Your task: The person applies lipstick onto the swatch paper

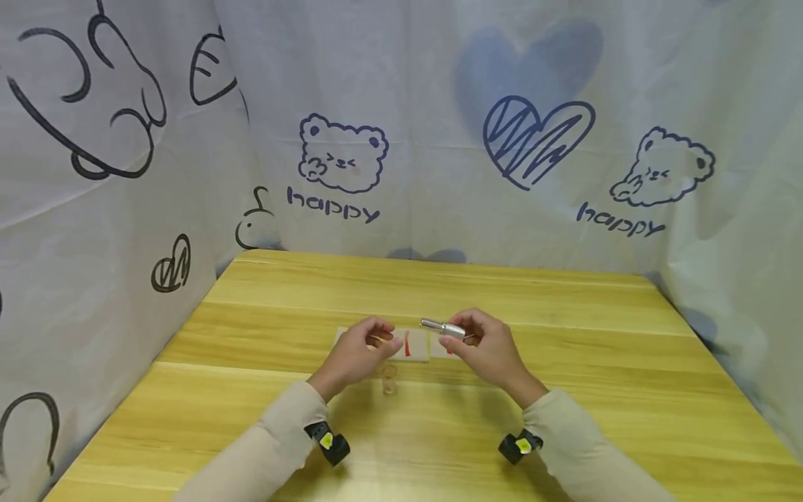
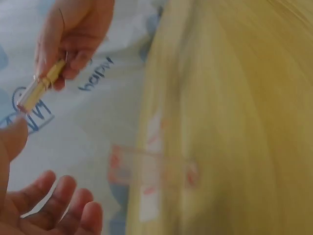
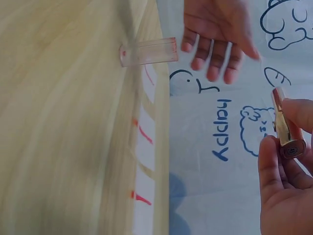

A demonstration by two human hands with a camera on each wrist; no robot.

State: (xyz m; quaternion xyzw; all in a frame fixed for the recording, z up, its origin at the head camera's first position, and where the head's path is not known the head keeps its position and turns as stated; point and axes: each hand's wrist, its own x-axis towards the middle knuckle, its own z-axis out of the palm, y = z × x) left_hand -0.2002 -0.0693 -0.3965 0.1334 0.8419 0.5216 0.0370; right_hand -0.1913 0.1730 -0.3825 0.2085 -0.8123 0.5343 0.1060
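Note:
My right hand (image 1: 492, 352) pinches a lipstick (image 1: 443, 328) between thumb and fingers, raised above the table. Its case is shiny and gold-silver, and a dark red tip shows at the end of the lipstick (image 3: 283, 122) in the right wrist view. My left hand (image 1: 360, 351) hovers to the left of it with fingers loosely bent and nothing in them. A clear cap (image 1: 389, 380) with reddish ends stands upright on the table, near the left hand. Behind it lie white paper strips (image 1: 417, 354) bearing red strokes, partly hidden by both hands.
The wooden table (image 1: 263, 390) spreads around the hands. White curtains (image 1: 433, 202) with drawn bears and hearts hang behind it and along the sides.

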